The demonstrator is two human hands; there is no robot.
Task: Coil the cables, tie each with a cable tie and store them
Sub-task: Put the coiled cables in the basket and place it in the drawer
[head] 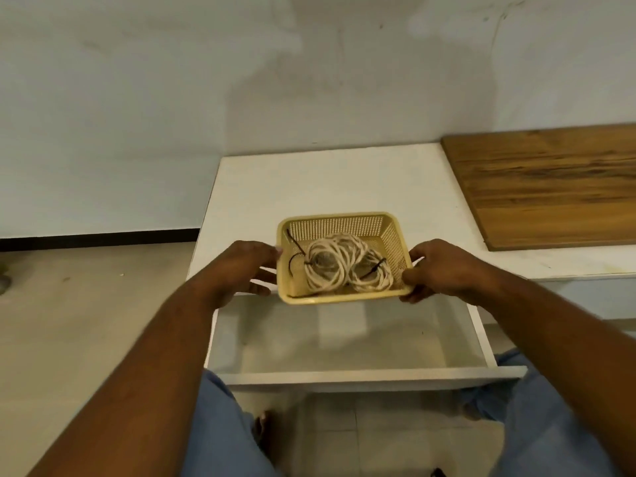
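Head-worn view, facing forward and down, close above open drawer (344, 342)

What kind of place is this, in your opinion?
Probably a plain indoor room, perhaps a home or office: a bare painted wall, a white cabinet with an open drawer, and a tiled floor.

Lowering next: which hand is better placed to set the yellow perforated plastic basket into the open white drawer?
Right. The right hand grips the yellow perforated plastic basket's rim above the white drawer; the left hand looks open beside it.
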